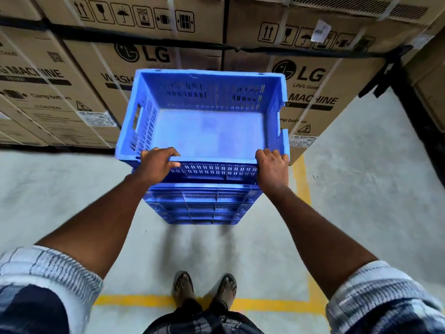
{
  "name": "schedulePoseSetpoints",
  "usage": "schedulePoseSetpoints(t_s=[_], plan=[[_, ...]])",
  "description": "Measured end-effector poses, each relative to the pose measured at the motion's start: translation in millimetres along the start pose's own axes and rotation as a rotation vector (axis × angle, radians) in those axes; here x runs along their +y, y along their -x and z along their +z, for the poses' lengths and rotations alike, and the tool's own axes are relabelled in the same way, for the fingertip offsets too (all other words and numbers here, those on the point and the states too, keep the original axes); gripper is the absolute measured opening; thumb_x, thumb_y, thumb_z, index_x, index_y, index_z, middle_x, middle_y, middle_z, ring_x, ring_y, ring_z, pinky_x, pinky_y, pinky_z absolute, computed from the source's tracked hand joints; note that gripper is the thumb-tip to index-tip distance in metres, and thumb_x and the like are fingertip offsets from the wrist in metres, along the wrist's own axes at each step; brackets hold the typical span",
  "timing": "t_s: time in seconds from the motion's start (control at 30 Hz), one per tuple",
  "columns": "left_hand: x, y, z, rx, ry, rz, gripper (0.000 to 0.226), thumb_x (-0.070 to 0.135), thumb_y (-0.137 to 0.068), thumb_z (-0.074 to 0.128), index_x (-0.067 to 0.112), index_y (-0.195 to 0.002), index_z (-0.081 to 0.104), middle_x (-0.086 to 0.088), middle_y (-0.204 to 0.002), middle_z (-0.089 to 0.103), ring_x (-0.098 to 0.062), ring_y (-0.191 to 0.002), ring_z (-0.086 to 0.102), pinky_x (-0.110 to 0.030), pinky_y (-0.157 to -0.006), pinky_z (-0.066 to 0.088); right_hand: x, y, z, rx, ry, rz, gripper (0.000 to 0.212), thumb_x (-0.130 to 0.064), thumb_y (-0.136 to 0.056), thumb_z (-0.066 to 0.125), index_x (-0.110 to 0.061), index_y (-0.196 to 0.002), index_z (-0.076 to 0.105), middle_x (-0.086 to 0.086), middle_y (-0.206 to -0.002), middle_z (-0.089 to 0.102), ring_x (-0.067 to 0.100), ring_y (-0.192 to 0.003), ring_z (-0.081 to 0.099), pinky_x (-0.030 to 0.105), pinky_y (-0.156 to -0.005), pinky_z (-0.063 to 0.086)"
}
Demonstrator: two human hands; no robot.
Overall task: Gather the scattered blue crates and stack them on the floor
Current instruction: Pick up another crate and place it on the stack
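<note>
Risk: top blue crate [207, 116] misseated on the stack of blue crates [202, 203], likely from an offset between near rim and stack edge; possible tilt or slide toward the cardboard cartons [72, 92] behind. Also likely: pinched fingertips if lowered with fingers curled over the rim. Left hand [156, 163] closed on the near rim at the left corner, fingers [172, 155] hooked inside. Right hand [273, 165] closed on the right corner likewise. Stack standing on the concrete floor [361, 177], beside the yellow line [302, 179].
</note>
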State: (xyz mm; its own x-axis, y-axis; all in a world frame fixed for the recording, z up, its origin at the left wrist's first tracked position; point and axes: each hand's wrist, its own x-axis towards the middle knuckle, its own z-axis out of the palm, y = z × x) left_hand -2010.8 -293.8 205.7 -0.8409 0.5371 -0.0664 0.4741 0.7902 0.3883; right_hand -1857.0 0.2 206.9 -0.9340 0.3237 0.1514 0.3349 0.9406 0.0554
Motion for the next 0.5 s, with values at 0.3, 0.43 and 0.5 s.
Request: schedulePoseSetpoints(t_s=[0.3,0.43,0.5], plan=[[12,16,-7,0.098,-0.105,0.103,0.022,0.034,-0.094,0.059,0.022,-0.111,0.064,-0.001,-0.097,0.071,-0.028,-0.103,0.055,-0.037,-0.080,0.024,15,2,-6,-0.031,-0.068,-0.022,0.016,-0.009,-0.079,0.065,-0.014,-0.088,0.053,0.008,-0.089,0.062,0.032,-0.084,0.053,0.040,-0.076,0.031],[15,23,-11,0.066,-0.102,0.081,0.025,0.039,-0.093,0.058,0.023,-0.111,0.063,-0.002,-0.095,0.070,-0.028,-0.105,0.053,-0.035,-0.076,0.019,15,5,-11,-0.061,-0.070,-0.045,0.013,-0.014,-0.083,0.063,-0.015,-0.092,0.053,0.008,-0.093,0.062,0.031,-0.087,0.053,0.040,-0.078,0.030],[14,31,-10,0.066,-0.115,0.076,0.025,0.039,-0.094,0.058,0.024,-0.112,0.063,-0.002,-0.097,0.070,-0.028,-0.104,0.053,-0.036,-0.076,0.019,16,8,-10,-0.063,-0.059,-0.063,0.014,-0.014,-0.082,0.063,-0.016,-0.092,0.053,0.007,-0.093,0.062,0.030,-0.087,0.053,0.040,-0.079,0.031]])
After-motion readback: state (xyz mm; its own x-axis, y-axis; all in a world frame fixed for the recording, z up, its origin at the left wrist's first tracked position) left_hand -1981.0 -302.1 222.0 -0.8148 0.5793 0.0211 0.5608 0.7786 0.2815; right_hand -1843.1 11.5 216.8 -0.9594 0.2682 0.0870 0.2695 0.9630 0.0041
